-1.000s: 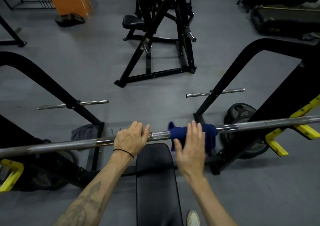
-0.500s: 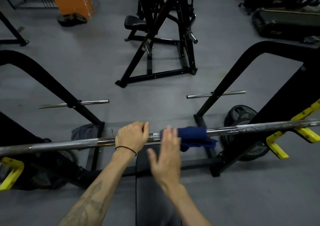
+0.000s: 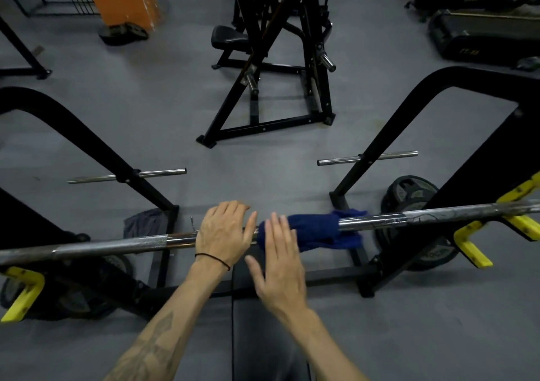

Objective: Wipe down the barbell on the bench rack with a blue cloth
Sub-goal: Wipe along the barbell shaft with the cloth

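Since a moment ago, we see the right hand (image 3: 280, 266) has slid left along the bar, closer to the left hand (image 3: 223, 233). It reaches forward, fingers spread and flat, fingertips on the left end of the blue cloth (image 3: 317, 231), gripping nothing. The soft, bunched cloth wraps the shiny steel barbell (image 3: 423, 215), which lies across the yellow hooks (image 3: 470, 241). The left hand curls closed over the bar's middle, above the black padded bench (image 3: 263, 331).

Yellow rack hooks (image 3: 473, 241) carry the barbell (image 3: 438, 215)
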### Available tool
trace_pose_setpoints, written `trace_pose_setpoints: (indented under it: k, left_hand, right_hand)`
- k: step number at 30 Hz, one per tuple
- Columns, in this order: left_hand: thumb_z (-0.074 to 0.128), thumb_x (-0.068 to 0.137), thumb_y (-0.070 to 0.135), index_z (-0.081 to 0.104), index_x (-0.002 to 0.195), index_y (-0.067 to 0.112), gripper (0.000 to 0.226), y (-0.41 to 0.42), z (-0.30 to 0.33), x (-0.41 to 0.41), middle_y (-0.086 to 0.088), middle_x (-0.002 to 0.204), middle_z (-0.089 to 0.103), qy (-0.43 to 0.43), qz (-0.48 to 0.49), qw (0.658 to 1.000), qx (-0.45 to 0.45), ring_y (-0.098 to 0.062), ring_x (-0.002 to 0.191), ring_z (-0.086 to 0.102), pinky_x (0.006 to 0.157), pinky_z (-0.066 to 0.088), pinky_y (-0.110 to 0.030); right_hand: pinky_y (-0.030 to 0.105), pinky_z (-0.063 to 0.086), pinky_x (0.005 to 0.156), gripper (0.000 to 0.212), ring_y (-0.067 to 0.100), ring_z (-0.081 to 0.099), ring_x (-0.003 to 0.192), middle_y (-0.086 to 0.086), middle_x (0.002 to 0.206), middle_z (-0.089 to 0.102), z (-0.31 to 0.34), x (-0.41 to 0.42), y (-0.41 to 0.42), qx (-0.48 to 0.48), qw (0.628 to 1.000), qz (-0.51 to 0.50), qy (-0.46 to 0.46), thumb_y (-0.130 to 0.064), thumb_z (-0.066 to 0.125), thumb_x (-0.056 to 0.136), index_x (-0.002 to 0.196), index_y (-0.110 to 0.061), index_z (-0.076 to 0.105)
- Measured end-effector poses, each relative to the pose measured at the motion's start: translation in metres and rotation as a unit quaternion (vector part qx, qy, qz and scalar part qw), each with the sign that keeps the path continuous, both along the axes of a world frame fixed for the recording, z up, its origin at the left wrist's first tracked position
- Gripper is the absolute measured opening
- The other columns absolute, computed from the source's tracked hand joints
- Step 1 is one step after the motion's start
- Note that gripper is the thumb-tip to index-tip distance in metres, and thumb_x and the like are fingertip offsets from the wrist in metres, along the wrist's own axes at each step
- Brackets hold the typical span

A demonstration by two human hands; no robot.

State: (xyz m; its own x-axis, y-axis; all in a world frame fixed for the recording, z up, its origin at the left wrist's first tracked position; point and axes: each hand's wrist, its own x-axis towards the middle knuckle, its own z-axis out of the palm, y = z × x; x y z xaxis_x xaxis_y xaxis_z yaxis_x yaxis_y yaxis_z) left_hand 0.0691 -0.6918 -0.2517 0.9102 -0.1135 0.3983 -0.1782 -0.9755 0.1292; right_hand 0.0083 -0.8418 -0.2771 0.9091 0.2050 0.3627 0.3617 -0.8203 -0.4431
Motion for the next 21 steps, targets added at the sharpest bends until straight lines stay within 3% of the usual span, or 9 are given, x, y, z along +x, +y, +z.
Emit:
trace_pose_setpoints:
  k: [3,6,9,11,13,17,19,21]
  left_hand:
    - [0.039,0.102,0.04,0.069,0.101,0.014,0.04,0.001,0.002,-0.001,-0.002,0.096,0.069,0.002,-0.002,1.0,-0.001,-0.024,0.087,0.064,0.078,0.05,-0.04]
    - [0.039,0.102,0.039,0.068,0.097,0.014,0.038,-0.002,0.003,0.001,-0.002,0.092,0.066,-0.001,0.007,1.0,0.004,-0.024,0.085,0.061,0.076,0.047,-0.04]
    - [0.041,0.102,0.039,0.068,0.094,0.014,0.037,-0.003,0.0,0.001,-0.002,0.09,0.066,-0.007,0.017,1.0,0.009,-0.025,0.084,0.06,0.074,0.046,-0.04]
    - [0.042,0.102,0.039,0.069,0.095,0.014,0.037,-0.003,-0.002,0.0,-0.002,0.09,0.067,-0.011,0.013,1.0,0.011,-0.026,0.084,0.062,0.073,0.047,-0.041]
    - [0.042,0.102,0.039,0.07,0.096,0.014,0.038,-0.003,-0.002,-0.001,-0.002,0.091,0.068,-0.01,0.011,1.0,0.008,-0.026,0.084,0.063,0.072,0.048,-0.041]
    - [0.04,0.102,0.037,0.068,0.096,0.015,0.036,0.0,0.0,-0.003,-0.002,0.09,0.067,-0.017,-0.002,1.0,0.007,-0.024,0.082,0.061,0.072,0.048,-0.04]
    - [0.039,0.103,0.034,0.065,0.09,0.017,0.033,-0.002,0.001,-0.001,-0.002,0.085,0.062,-0.026,0.004,1.0,0.013,-0.025,0.079,0.058,0.07,0.044,-0.041]
    - [0.039,0.103,0.032,0.062,0.087,0.017,0.032,-0.004,0.001,0.002,-0.002,0.084,0.059,-0.033,0.019,0.999,0.01,-0.026,0.079,0.056,0.069,0.042,-0.041]
  right_hand:
    - [0.044,0.023,0.125,0.065,0.024,0.019,0.157,0.009,0.169,0.022,-0.004,0.014,-0.054,-0.099,0.99,0.074,-0.063,-0.042,0.044,0.107,0.159,-0.006,0.03]
    - [0.052,0.027,0.122,0.062,0.027,0.023,0.156,0.012,0.166,0.03,-0.005,0.031,-0.115,-0.07,0.992,-0.076,-0.066,-0.038,0.043,0.106,0.156,-0.001,0.036]
    - [0.057,0.021,0.124,0.068,0.03,0.017,0.157,0.016,0.165,0.03,-0.002,0.031,-0.092,0.031,0.98,-0.193,-0.03,-0.043,0.042,0.104,0.154,0.003,0.036]
    - [0.052,0.011,0.128,0.073,0.031,0.013,0.158,0.017,0.166,0.027,-0.001,0.019,-0.04,0.061,0.987,-0.149,-0.015,-0.047,0.041,0.104,0.155,0.004,0.033]
    - [0.045,0.007,0.129,0.074,0.028,0.011,0.158,0.014,0.168,0.023,-0.002,0.004,-0.004,0.029,0.999,-0.044,-0.008,-0.051,0.038,0.106,0.158,0.0,0.028]
    - [0.045,0.024,0.125,0.063,0.024,0.024,0.155,0.01,0.166,0.03,-0.002,0.025,-0.057,-0.113,0.986,0.095,-0.074,-0.042,0.045,0.107,0.157,-0.006,0.035]
    - [0.049,0.03,0.122,0.058,0.027,0.032,0.152,0.011,0.163,0.036,-0.005,0.039,-0.104,-0.117,0.988,0.024,-0.099,-0.036,0.046,0.106,0.154,-0.004,0.041]
    - [0.054,0.028,0.122,0.06,0.028,0.028,0.154,0.012,0.163,0.035,-0.005,0.04,-0.125,-0.065,0.99,-0.106,-0.074,-0.037,0.041,0.107,0.154,-0.001,0.039]
